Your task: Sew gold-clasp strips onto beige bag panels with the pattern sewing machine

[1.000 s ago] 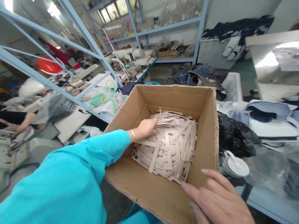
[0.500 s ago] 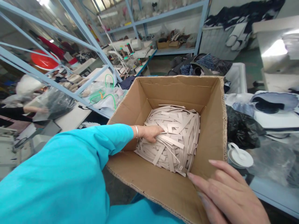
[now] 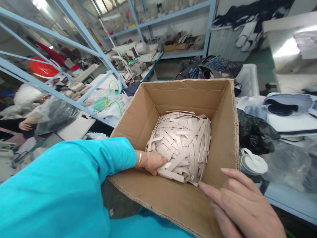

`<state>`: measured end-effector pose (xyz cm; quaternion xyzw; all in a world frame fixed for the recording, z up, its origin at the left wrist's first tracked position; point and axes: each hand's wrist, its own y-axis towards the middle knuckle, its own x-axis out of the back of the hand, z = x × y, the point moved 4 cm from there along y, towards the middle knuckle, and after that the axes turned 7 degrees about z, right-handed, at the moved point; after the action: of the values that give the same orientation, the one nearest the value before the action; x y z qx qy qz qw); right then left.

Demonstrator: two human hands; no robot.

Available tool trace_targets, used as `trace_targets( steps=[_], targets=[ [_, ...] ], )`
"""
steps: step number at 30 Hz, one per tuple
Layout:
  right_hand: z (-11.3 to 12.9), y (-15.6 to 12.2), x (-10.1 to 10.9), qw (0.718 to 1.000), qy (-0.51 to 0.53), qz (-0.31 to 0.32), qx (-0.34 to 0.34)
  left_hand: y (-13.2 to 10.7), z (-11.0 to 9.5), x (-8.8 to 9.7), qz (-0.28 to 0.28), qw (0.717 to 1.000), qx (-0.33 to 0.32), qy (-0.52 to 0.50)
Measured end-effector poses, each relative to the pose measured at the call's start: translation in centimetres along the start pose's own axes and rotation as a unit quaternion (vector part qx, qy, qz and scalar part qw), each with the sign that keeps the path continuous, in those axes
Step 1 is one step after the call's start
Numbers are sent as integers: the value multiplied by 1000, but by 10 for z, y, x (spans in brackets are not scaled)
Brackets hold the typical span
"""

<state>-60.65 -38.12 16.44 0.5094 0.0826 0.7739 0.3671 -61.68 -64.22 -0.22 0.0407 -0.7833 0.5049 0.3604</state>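
Observation:
A tall cardboard box (image 3: pixel 183 86) stands in front of me with its top open. Inside lies a loose heap of pale beige flat strips (image 3: pixel 189 132). My left hand (image 3: pixel 152 162), below a turquoise sleeve and a bracelet, is down in the box at the near left of the heap. Its fingers are closed round a few strips, though the fingertips are hidden. My right hand (image 3: pixel 247 208) rests over the near right corner of the box, fingers stretched and spread, with nothing visible in them.
Blue metal framing (image 3: pixel 81 29) rises on the left, with plastic bags beyond. Another person's hand (image 3: pixel 26 124) shows at far left. Sewing machines (image 3: pixel 138 48) stand behind. A black bag (image 3: pixel 255 135) and a white lidded cup (image 3: pixel 254 162) are right of the box.
My left hand has moved toward the near left side of the box, pulling strips with it. The heap's near part is rearranged. My right hand stays in place.

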Motion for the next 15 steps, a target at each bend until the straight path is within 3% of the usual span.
trace_targets(
  steps=[7,11,15],
  targets=[
    [2,-7,-8,999,14,-48,9,6,-7,-15,-19,998,58,-1],
    [0,-6,-7,997,18,-73,6,12,-6,-15,11,1000,-1,5],
    [1,-1,-4,999,19,-26,-15,17,-7,-16,26,999,-19,7]
  ],
)
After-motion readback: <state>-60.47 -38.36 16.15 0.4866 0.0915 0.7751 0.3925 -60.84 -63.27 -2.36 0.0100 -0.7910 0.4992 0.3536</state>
